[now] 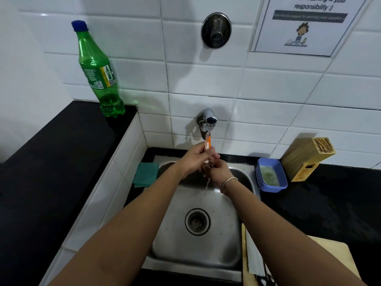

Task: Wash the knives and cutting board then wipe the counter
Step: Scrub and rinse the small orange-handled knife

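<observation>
Orange-handled knife (pixel 207 142) sits under the running tap (pixel 210 117), far side of the steel sink (pixel 198 252). Your left hand (pixel 192 159) pinches its handle; your right hand (pixel 219 171) curls round the lower part. Wooden cutting board (pixel 332 252) lies near right on the tabletop (pixel 329 203).

Crowding the counter's (pixel 61 162) right edge beside the sink (pixel 206 250): blue tub (pixel 261 178) and knife block (pixel 303 159) at the back, cutting board (pixel 334 254) at the front. Standing in the left back corner: green bottle (pixel 97 71). Leaving open room down the left stretch and over the basin's front half.
</observation>
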Demonstrator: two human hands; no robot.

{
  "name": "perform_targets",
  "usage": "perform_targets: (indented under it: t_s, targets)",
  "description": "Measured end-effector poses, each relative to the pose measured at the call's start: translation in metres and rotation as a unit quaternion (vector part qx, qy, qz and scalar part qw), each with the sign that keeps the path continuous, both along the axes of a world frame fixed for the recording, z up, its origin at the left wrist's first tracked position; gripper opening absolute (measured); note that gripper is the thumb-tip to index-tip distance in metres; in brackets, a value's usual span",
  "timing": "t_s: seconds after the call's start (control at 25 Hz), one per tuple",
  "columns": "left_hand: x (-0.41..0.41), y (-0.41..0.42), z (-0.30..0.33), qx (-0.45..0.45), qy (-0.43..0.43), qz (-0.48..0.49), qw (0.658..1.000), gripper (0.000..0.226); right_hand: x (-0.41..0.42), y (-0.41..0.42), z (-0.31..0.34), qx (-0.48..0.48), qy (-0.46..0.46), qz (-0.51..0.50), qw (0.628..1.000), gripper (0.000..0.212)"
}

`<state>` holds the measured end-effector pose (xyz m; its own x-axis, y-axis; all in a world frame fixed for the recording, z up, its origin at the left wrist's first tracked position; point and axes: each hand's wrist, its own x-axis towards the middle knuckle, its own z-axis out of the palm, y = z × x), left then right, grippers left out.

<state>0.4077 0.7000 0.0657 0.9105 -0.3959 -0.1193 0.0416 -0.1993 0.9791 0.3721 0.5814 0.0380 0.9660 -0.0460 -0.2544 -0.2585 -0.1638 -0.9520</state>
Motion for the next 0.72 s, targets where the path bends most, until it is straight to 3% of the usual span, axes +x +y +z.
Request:
perform_targets:
  t_s: [0.08,0.16,0.24,0.28,0.32,0.44,0.56,0.72]
  targets:
    - [-0.006,0.01,-0.002,-0.072,-0.034,0.004,0.997,0.038,-0.001,-0.005,0.003,-0.025,-0.034,-0.005,0.999,0.018]
    - [-0.007,0.013,0.001,-0.198,0.005,0.103,0.975,0.03,0.0,-0.007,0.014,-0.048,-0.063,-0.02,0.997,0.015]
    - [0.005,0.007,0.001,-0.343,0.116,0.249,0.898,0.017,0.005,-0.004,0.027,-0.099,-0.09,-0.039,0.99,0.018]
    - [0.012,0.003,0.0,-0.39,0.181,0.301,0.851,0.015,0.007,0.0,0.034,-0.157,-0.095,-0.038,0.982,0.022]
    - [0.018,-0.002,-0.003,-0.402,0.232,0.322,0.825,0.018,0.009,0.005,0.041,-0.208,-0.087,-0.032,0.974,0.025]
    - [0.022,-0.017,-0.014,-0.347,0.298,0.295,0.839,0.029,0.014,0.019,0.061,-0.247,-0.013,-0.031,0.968,0.02]
    - [0.02,-0.023,-0.016,-0.36,0.32,0.284,0.829,0.03,0.022,0.022,0.076,-0.277,0.011,-0.036,0.96,0.022]
    - [0.02,-0.027,-0.017,-0.326,0.339,0.25,0.846,0.036,0.01,0.012,0.077,-0.258,0.047,-0.028,0.964,0.024]
